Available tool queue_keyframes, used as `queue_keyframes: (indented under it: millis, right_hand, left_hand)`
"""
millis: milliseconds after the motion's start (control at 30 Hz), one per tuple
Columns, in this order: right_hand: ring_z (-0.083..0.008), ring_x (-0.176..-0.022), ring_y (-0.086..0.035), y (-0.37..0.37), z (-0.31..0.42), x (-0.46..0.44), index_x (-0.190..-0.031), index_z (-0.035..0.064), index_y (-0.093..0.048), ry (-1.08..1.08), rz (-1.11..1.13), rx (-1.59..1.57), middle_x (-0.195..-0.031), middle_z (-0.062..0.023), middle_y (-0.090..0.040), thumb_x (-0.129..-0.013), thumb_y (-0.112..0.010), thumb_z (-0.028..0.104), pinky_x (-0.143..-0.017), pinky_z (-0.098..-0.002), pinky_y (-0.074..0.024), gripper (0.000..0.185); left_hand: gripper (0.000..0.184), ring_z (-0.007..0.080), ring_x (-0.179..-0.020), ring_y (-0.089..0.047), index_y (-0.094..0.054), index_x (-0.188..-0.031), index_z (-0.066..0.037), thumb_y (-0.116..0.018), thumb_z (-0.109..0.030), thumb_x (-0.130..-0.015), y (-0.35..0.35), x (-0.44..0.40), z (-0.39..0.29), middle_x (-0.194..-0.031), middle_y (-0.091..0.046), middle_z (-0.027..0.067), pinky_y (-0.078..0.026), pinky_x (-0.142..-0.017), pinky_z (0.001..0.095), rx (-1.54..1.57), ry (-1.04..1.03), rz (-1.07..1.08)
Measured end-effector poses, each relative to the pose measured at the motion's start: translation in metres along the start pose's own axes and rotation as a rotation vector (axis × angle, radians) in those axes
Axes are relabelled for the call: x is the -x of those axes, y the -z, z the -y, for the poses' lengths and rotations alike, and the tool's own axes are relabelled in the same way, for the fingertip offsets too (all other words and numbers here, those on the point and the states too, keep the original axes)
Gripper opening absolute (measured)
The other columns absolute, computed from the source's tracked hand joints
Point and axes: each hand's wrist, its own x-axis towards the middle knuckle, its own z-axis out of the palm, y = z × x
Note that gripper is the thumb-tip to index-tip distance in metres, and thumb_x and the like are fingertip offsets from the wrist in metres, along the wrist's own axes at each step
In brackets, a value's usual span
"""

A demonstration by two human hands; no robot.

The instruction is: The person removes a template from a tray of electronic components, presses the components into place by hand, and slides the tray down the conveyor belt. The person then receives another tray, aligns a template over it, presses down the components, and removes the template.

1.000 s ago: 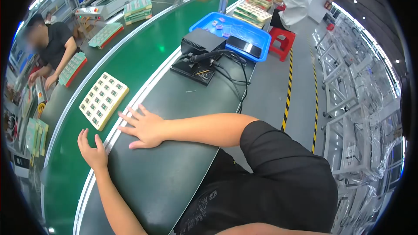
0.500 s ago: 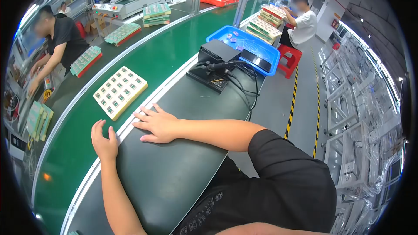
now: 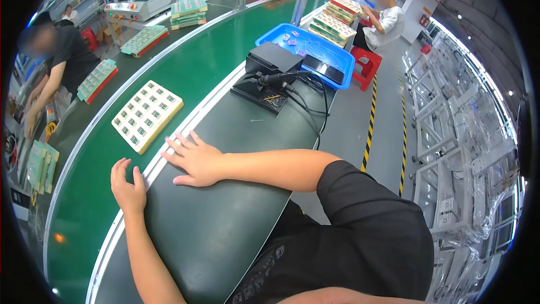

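A cream tray with rows of small dark parts [image 3: 147, 114] lies on the green conveyor [image 3: 194, 53]. My left hand [image 3: 129, 184] is over the conveyor's near metal edge, just below the tray, with fingers apart and slightly curled, holding nothing. To its right, my right hand [image 3: 197, 160] rests palm down on the dark worktop [image 3: 208, 222]. Its fingers are spread toward the metal rail and nothing is in it. The tray's near edge is close to both hands, but neither touches it.
A black box with cables [image 3: 273, 59] stands at the worktop's far end, beside a blue tray [image 3: 270, 36] holding a phone [image 3: 323, 70]. Green trays [image 3: 145, 39] line the far side. One person [image 3: 73, 59] is at left, another [image 3: 388, 22] sits by stacked trays.
The whole view has shifted slightly. The person at left has leaned lower, arms reaching down. My hands have kept nearly the same pose beside the cream tray.
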Motion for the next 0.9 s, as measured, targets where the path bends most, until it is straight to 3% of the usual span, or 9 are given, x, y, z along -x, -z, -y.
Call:
queue_keyframes:
  millis: [133,233,333,467,567,633,700,800,900]
  right_hand:
    - [-0.0546,-0.152,-0.010,0.003,0.004,0.001,-0.160,0.0090,-0.029,0.035,-0.339,-0.020,-0.166,-0.0307,-0.010,-0.101,-0.049,0.056,-0.120,-0.0667,-0.0135,0.078]
    - [-0.0534,-0.152,-0.012,-0.002,0.004,-0.001,-0.159,0.0109,-0.030,0.005,-0.033,0.018,-0.166,-0.0302,-0.011,-0.100,-0.052,0.054,-0.119,-0.0674,-0.0157,0.076]
    - [-0.0520,-0.151,-0.016,-0.002,0.003,0.001,-0.159,0.0122,-0.031,0.034,-0.251,0.017,-0.166,-0.0292,-0.011,-0.100,-0.052,0.053,-0.118,-0.0688,-0.0172,0.075]
    - [-0.0494,-0.146,-0.031,-0.010,0.003,-0.003,-0.148,0.0107,-0.048,0.044,-0.100,0.120,-0.161,-0.0245,-0.033,-0.101,-0.048,0.055,-0.114,-0.0669,-0.0251,0.065]
    - [-0.0529,-0.144,-0.030,0.006,0.010,-0.007,-0.142,0.0031,-0.049,0.077,-0.179,0.058,-0.149,-0.0348,-0.039,-0.088,-0.071,0.044,-0.116,-0.0614,-0.0261,0.072]
    - [-0.0531,-0.151,-0.014,-0.010,0.001,-0.015,-0.156,0.0002,-0.031,0.123,-0.414,-0.024,-0.162,-0.0336,-0.017,-0.079,-0.081,0.037,-0.121,-0.0603,-0.0179,0.099]
    - [-0.0536,-0.152,-0.012,-0.016,-0.004,-0.017,-0.161,0.0022,-0.020,0.143,-0.443,-0.149,-0.165,-0.0344,-0.006,-0.083,-0.079,0.036,-0.121,-0.0618,-0.0161,0.103]
    - [-0.0539,-0.150,-0.017,-0.010,0.005,-0.013,-0.159,0.0110,-0.033,-0.002,0.036,0.237,-0.165,-0.0274,-0.020,-0.094,-0.065,0.044,-0.120,-0.0633,-0.0164,0.080]
    - [-0.0507,-0.152,-0.018,-0.008,0.001,-0.006,-0.157,0.0126,-0.039,-0.002,-0.057,0.137,-0.164,-0.0237,-0.027,-0.097,-0.061,0.046,-0.121,-0.0631,-0.0151,0.072]
  left_hand:
    - [0.024,0.0354,-0.118,-0.061,-0.068,-0.111,-0.001,-0.067,-0.007,-0.088,0.003,0.002,-0.003,-0.125,-0.066,0.0162,-0.047,-0.102,0.0434,-0.005,0.000,-0.018]
    - [0.024,0.0355,-0.118,-0.061,-0.068,-0.111,-0.001,-0.067,-0.006,-0.088,0.001,0.003,-0.001,-0.124,-0.066,0.0163,-0.047,-0.102,0.0435,0.003,-0.001,-0.025]
    - [0.024,0.0355,-0.116,-0.062,-0.069,-0.110,-0.002,-0.068,-0.007,-0.087,-0.001,0.000,-0.002,-0.122,-0.067,0.0165,-0.048,-0.101,0.0432,0.014,-0.040,-0.022]
    - [0.024,0.0343,-0.113,-0.063,-0.071,-0.107,-0.004,-0.071,-0.007,-0.084,-0.004,0.002,0.005,-0.119,-0.068,0.0165,-0.049,-0.099,0.0429,-0.047,-0.079,-0.073]
    - [0.026,0.0361,-0.112,-0.064,-0.071,-0.105,-0.005,-0.074,-0.007,-0.079,-0.015,0.002,0.022,-0.116,-0.069,0.0172,-0.050,-0.097,0.0458,0.015,-0.134,-0.148]
    - [0.029,0.0363,-0.114,-0.061,-0.072,-0.106,-0.006,-0.077,-0.011,-0.078,-0.018,0.006,0.026,-0.118,-0.069,0.0167,-0.048,-0.100,0.0455,0.048,-0.111,-0.173]
    - [0.030,0.0361,-0.115,-0.060,-0.072,-0.108,-0.007,-0.078,-0.013,-0.079,-0.016,0.010,0.025,-0.119,-0.068,0.0154,-0.048,-0.100,0.0452,0.009,-0.065,-0.172]
    - [0.028,0.0352,-0.118,-0.057,-0.070,-0.109,-0.007,-0.074,-0.016,-0.083,-0.008,0.012,0.018,-0.121,-0.064,0.0125,-0.041,-0.111,0.0520,-0.015,-0.001,-0.087]
    - [0.026,0.0343,-0.118,-0.057,-0.069,-0.109,-0.006,-0.072,-0.016,-0.085,-0.009,0.012,0.014,-0.119,-0.062,0.0120,-0.037,-0.114,0.0554,0.022,0.036,-0.100]
